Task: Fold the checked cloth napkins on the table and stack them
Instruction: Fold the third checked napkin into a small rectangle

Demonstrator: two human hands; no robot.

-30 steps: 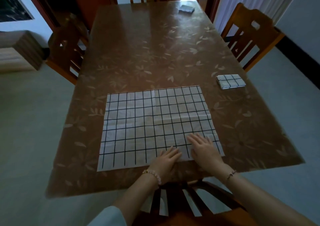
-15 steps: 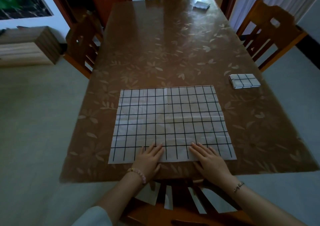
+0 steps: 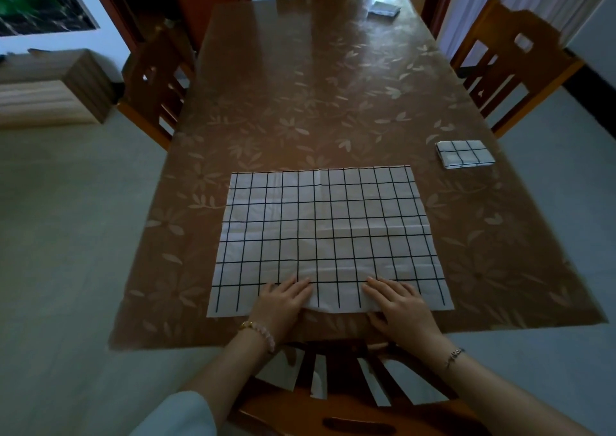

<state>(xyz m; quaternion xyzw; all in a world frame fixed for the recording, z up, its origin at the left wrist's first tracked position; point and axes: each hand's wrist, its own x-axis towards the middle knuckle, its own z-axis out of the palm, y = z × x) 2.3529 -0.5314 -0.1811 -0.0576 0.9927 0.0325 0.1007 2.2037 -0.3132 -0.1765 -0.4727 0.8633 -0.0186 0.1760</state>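
Pinning the checked napkin (image 3: 328, 232) at lower centre, left hand (image 3: 281, 304) and right hand (image 3: 401, 307) lay straight fingers (image 3: 383, 287) on its near edge, likely to start folding.

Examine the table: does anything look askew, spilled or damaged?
Nothing stands out. The open napkin lies flat and square to the table, showing only fold creases; the folded napkin sits tidy at the right.
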